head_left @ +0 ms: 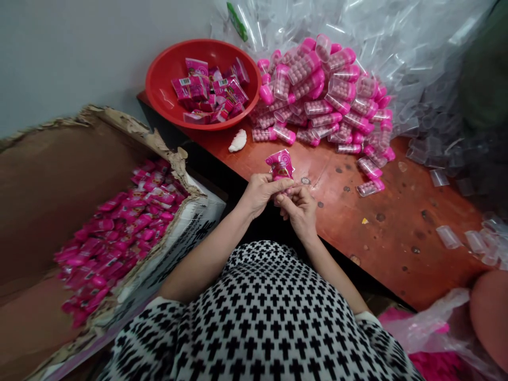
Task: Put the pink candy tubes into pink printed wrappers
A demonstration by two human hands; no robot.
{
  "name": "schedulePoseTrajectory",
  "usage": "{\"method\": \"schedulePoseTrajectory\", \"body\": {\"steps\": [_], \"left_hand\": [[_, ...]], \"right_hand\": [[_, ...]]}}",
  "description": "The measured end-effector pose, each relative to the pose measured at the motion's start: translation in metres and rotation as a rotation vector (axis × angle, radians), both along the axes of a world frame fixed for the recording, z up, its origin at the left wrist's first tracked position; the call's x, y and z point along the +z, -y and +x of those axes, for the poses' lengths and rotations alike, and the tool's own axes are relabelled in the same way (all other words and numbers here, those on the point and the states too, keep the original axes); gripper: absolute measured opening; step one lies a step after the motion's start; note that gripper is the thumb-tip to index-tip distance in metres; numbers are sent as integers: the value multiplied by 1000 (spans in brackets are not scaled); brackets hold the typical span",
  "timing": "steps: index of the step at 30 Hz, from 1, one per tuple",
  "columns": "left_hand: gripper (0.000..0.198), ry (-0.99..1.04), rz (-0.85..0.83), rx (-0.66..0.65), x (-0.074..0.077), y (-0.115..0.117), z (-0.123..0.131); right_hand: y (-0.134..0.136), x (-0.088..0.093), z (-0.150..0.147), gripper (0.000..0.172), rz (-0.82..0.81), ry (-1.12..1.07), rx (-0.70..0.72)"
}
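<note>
My left hand (pixel 260 191) and my right hand (pixel 299 209) meet in front of my chest, over the near edge of a reddish wooden table (pixel 397 222). Both pinch one small pink candy packet (pixel 280 165), which sticks up above the fingertips. Fingers of both hands are closed on its lower end. A heap of clear tubes with pink caps, filled with pink balls (pixel 329 98), lies on the table behind the hands. A red plastic bowl (pixel 166 90) at the table's back left holds more pink packets (pixel 212 92).
A torn cardboard box (pixel 47 190) at my left holds several pink packets (pixel 119 233). Empty clear tubes (pixel 448 235) are scattered at the right, with a pile of clear plastic (pixel 397 37) behind. A small white scrap (pixel 238 141) lies near the bowl.
</note>
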State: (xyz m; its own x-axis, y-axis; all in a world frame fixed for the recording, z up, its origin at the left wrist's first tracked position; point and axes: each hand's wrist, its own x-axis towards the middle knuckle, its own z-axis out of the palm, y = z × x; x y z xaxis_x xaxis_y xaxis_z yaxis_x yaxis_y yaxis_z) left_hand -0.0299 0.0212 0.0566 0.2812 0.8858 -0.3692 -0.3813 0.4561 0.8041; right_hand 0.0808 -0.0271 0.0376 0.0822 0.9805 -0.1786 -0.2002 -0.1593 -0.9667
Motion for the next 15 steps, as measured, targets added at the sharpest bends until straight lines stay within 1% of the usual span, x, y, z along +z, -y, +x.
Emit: {"method": "schedulePoseTrajectory", "body": {"steps": [3,5,7,12,15], "left_hand": [[30,19,-21,-29,0,5,-3],[31,30,-21,-28,0,7,-5],[30,35,-19,6,-1,8,-5],[31,81,-56,153,-6,9,2],[34,102,-101,153,-7,8,5]], "right_hand": [[1,0,2,35,-78,-130,60],[1,1,2,36,-101,-170,82],[1,1,2,34,-81,-107,80],[3,-2,1,25,52,163,18],[4,-6,1,23,99,223,7]]}}
